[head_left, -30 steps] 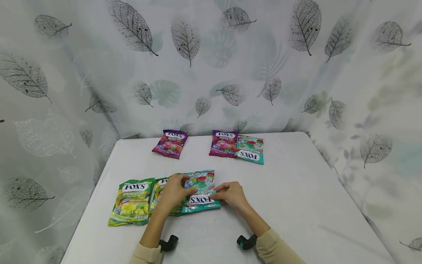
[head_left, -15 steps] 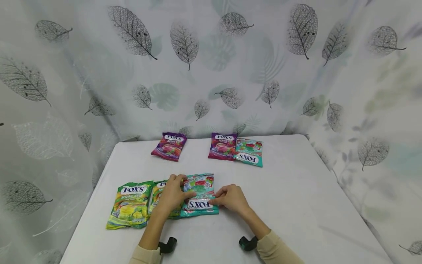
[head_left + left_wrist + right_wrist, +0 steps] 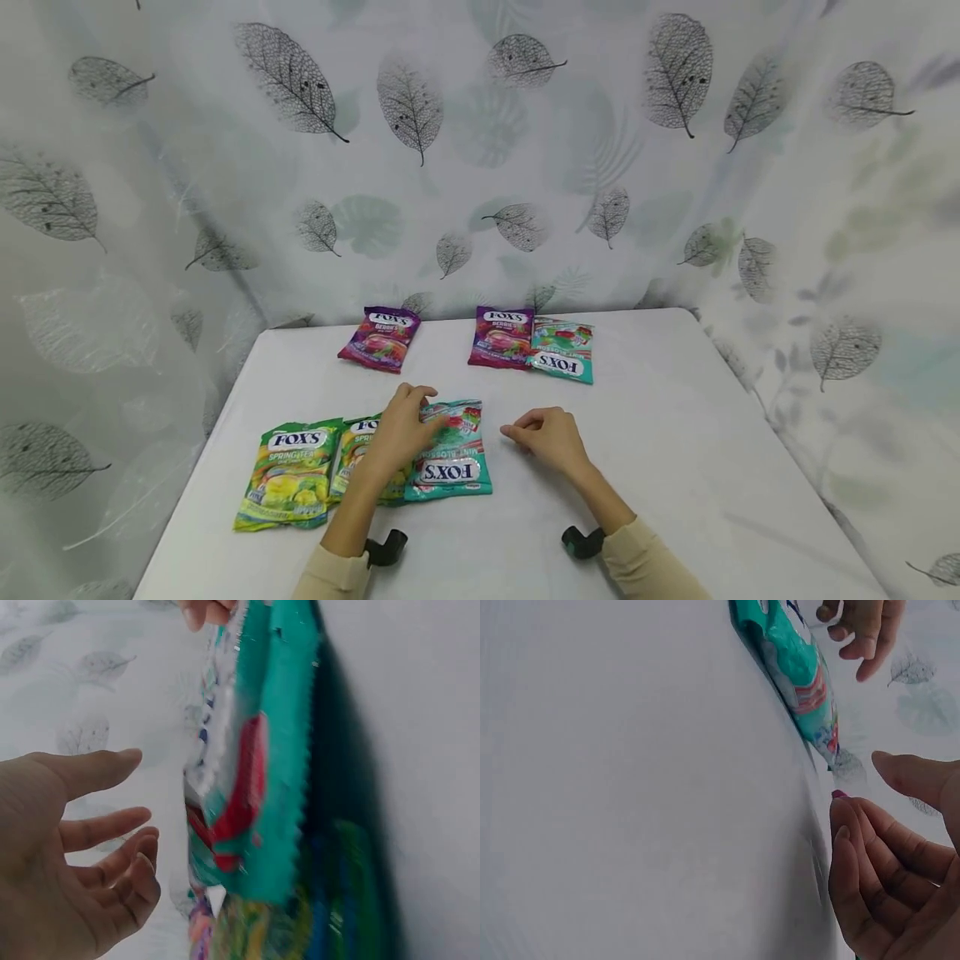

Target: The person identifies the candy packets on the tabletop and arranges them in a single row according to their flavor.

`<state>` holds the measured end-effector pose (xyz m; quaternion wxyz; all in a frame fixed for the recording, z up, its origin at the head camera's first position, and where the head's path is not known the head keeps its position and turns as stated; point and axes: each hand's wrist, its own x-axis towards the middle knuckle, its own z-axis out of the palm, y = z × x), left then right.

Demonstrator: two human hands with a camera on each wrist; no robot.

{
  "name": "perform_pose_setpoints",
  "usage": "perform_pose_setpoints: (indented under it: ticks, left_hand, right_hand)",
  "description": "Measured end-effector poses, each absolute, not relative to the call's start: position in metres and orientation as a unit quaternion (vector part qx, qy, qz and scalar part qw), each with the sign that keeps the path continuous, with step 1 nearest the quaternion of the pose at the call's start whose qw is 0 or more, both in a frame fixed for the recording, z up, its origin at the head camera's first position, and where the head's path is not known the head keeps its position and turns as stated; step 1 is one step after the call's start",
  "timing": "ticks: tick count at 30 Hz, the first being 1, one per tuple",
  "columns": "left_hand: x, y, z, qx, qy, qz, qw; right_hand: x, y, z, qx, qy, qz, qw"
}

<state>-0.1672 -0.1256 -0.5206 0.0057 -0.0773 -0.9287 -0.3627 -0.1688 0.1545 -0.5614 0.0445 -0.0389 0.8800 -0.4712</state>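
A teal candy bag (image 3: 452, 467) marked FOX'S lies upside down on the table, its lettering inverted to the head view. Over its left edge hovers my left hand (image 3: 402, 429), thumb and fingers spread apart; the left wrist view shows a gap between those fingers and the teal bag (image 3: 270, 765). My right hand (image 3: 553, 442) is just off the bag's right side, loosely bent and holding nothing. Beside the teal bag, partly hidden by my left arm, is a green-yellow candy bag (image 3: 348, 454). Another green-yellow candy bag (image 3: 288, 477) lies at the far left of this row.
Along the back of the white table (image 3: 675, 450) lie a purple candy bag (image 3: 381, 340) and, farther right, a second purple candy bag (image 3: 501, 337) touching a teal candy bag (image 3: 562, 350). A leaf-patterned curtain (image 3: 465, 150) hangs behind and at both sides.
Both hands have let go of the front teal bag. My right hand has drawn away to the right, and my left hand has lifted slightly. The bag stays beside the green-yellow one.
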Motion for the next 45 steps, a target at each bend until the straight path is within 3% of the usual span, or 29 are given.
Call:
perform_pose_setpoints:
  ticks: [15, 22, 45]
  left_hand:
    - [-0.205, -0.073, -0.508, -0.172, -0.911, -0.374, -0.006]
    - [-0.22, -0.043, -0.51, -0.173, -0.903, -0.393, -0.001]
    - [-0.267, 0.046, -0.544, -0.128, -0.918, -0.375, 0.019]
  right_hand:
    - [-0.205, 0.21, -0.557, 0.045, 0.867, -0.488, -0.089]
    - [-0.228, 0.236, -0.554, 0.089, 0.879, -0.446, -0.145]
    - [-0.281, 0.273, -0.557, 0.156, 0.879, -0.443, -0.084]
